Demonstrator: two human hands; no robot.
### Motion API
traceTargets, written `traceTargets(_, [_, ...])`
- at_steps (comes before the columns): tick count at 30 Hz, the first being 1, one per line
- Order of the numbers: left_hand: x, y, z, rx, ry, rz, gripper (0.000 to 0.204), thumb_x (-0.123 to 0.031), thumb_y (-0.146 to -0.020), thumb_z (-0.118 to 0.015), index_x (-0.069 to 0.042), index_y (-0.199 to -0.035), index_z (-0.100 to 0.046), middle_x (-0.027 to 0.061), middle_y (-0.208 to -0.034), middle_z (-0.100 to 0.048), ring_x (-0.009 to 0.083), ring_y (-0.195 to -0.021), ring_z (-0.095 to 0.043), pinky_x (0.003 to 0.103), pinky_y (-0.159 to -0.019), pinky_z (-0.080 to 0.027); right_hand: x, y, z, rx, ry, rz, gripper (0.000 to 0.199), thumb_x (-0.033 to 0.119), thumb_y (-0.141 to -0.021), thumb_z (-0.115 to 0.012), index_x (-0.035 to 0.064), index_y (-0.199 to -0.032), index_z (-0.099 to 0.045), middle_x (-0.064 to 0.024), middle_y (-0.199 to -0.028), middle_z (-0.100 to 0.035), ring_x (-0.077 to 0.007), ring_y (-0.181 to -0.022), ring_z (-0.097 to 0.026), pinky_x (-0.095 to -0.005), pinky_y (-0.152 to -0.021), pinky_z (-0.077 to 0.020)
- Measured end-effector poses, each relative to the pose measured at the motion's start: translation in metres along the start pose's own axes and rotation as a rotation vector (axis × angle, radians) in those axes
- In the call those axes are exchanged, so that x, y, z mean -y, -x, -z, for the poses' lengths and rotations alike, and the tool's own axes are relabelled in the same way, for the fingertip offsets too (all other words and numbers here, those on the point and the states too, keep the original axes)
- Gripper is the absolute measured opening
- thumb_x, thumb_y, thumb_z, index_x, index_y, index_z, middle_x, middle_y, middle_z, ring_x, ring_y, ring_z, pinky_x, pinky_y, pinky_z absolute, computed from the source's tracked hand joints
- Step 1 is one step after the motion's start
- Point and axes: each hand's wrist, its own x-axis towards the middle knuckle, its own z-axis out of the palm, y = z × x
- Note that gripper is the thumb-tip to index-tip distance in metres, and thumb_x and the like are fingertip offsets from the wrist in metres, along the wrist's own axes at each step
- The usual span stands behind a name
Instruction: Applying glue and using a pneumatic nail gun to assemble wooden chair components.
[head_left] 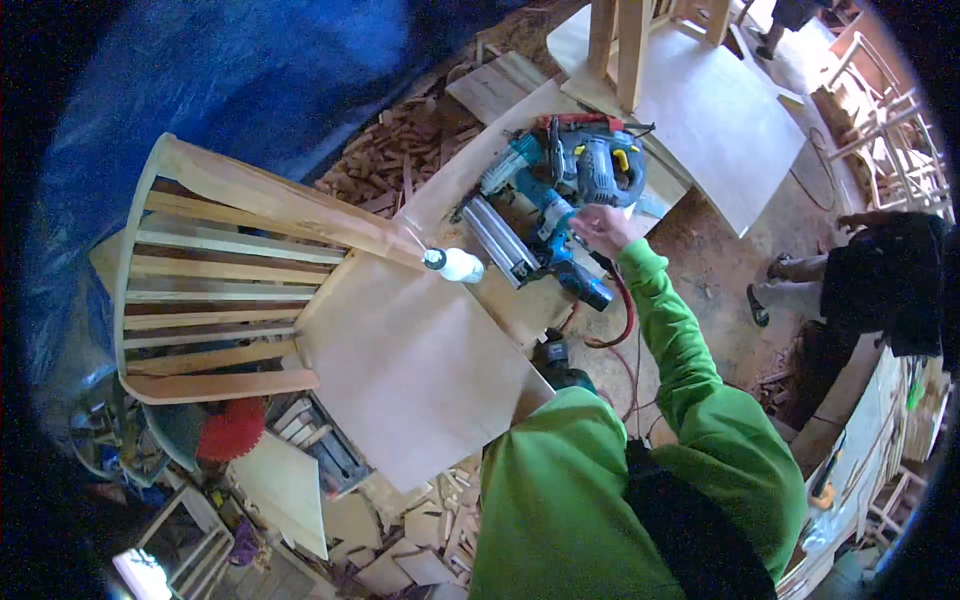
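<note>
My right hand [605, 230], in a green sleeve, reaches across to a teal cordless nail gun [545, 205] with a silver magazine. The hand is at the rear end of the gun's body. Its fingers look bent, but whether they close on the gun is unclear. Close by on the left, a white bottle [460, 266] with a dark cap lies at the edge of a wooden chair [220, 265] with a slatted back and a pale, flat seat panel [420, 360]. A grey jigsaw [605, 170] rests just beyond the nail gun. My left hand is out of view.
A red hose [625, 315] curves below my right hand. Wood offcuts [385, 155] litter the floor. Another pale panel with wooden legs [715, 125] stands far off. A person in dark clothing [880, 280] is at the right. A blue tarp [230, 90] hangs at the left.
</note>
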Motion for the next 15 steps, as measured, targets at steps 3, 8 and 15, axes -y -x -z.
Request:
traceTargets(3, [-0.015, 0.009, 0.011, -0.01, -0.085, -0.015, 0.037, -0.033, -0.087, -0.048, -0.003, -0.106, -0.057, 0.0149, -0.092, -0.064, 0.0281, -0.083, -0.061, 0.038, -0.069, -0.049, -0.014, -0.01, -0.011, -0.022, 0.044, 0.036, 0.038, 0.034, -0.076, -0.067, -0.0025, -0.076, -0.057, -0.0169, -0.072, -0.063, -0.0329, -0.069, -0.063, -0.0371, -0.058, -0.0495])
traceTargets(8, [-0.031, 0.01, 0.018, -0.037, -0.219, -0.053, 0.037, -0.032, -0.087, -0.049, -0.003, -0.108, -0.056, 0.0146, -0.092, -0.064, 0.0276, -0.084, -0.061, 0.037, -0.068, -0.049, -0.007, -0.018, -0.023, -0.14, 0.14, -0.028, 0.049, 0.041, -0.075, -0.066, -0.0033, -0.081, -0.048, -0.0227, -0.068, -0.059, -0.0394, -0.069, -0.059, -0.0429, -0.06, -0.0475])
traceTargets(15, [-0.029, 0.024, 0.016, -0.1, -0.389, -0.071, 0.037, -0.032, -0.087, -0.049, -0.003, -0.109, -0.055, 0.0141, -0.093, -0.064, 0.0268, -0.084, -0.061, 0.037, -0.068, -0.049, 0.019, -0.055, -0.037, 0.141, 0.365, -0.173, 0.053, 0.052, -0.069, -0.065, -0.0002, -0.073, -0.059, -0.0204, -0.082, -0.062, -0.0366, -0.078, -0.061, -0.045, -0.068, -0.0512])
